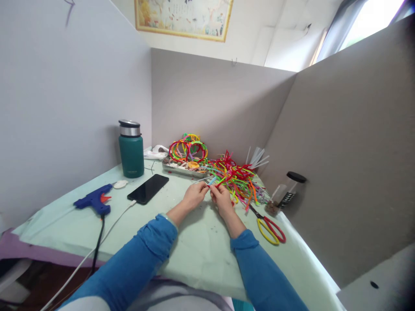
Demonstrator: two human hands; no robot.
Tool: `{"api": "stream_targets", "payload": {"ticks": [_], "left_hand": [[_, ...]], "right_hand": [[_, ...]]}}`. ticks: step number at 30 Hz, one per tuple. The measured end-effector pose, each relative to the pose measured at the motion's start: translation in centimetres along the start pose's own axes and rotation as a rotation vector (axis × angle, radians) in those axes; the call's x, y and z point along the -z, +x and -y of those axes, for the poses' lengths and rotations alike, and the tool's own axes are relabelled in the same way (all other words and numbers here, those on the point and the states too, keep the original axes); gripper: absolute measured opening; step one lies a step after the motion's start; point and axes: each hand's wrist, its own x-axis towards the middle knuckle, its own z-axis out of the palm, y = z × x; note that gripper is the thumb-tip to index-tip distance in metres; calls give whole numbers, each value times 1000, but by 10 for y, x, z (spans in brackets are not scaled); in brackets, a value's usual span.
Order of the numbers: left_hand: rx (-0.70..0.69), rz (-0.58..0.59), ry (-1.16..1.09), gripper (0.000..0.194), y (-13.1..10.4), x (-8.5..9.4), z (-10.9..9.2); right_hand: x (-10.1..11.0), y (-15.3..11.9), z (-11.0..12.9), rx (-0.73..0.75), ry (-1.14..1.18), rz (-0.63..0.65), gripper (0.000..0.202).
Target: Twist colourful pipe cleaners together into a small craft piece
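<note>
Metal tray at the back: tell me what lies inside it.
Small pale pieces and a yellowish disc show inside the metal tray. Colourful rings cover its far part, so anything beneath them cannot be seen.

Daylight comes in through the window (372,21) at upper right, its pane blown out to white. A slanting shadow dims the right end of the back partition (201,95), and the right partition (350,142) is duller. Glare whitens the right edge of the worktop (201,263). Wide-angle stretching skews the margins. The pipe cleaners (240,175) look soft, perhaps slightly blurred.
</note>
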Motion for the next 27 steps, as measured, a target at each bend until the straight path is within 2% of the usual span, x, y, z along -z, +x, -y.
{"api": "stream_targets", "payload": {"ticks": [27], "left_hand": [[2, -9, 9, 25, 0, -1, 3]], "right_hand": [[0, -2, 3, 1, 11, 0, 29]]}}
